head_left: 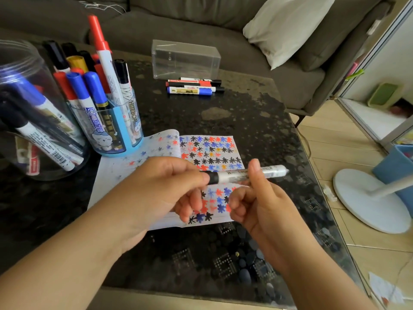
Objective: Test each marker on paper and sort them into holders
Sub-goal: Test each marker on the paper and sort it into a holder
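Mostly done: paper [207, 153] crowded with test stars, blue holder [116, 130] and clear jar [33, 113] at left filled. Left hand [161, 186] pinching cap, right hand [257, 198] gripping marker [241, 174] above paper. Four markers [194, 86] waiting far, beside clear box [185, 59].

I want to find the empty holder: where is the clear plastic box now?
In the head view, the clear plastic box stands at the table's far edge, before the sofa, just behind four loose markers.
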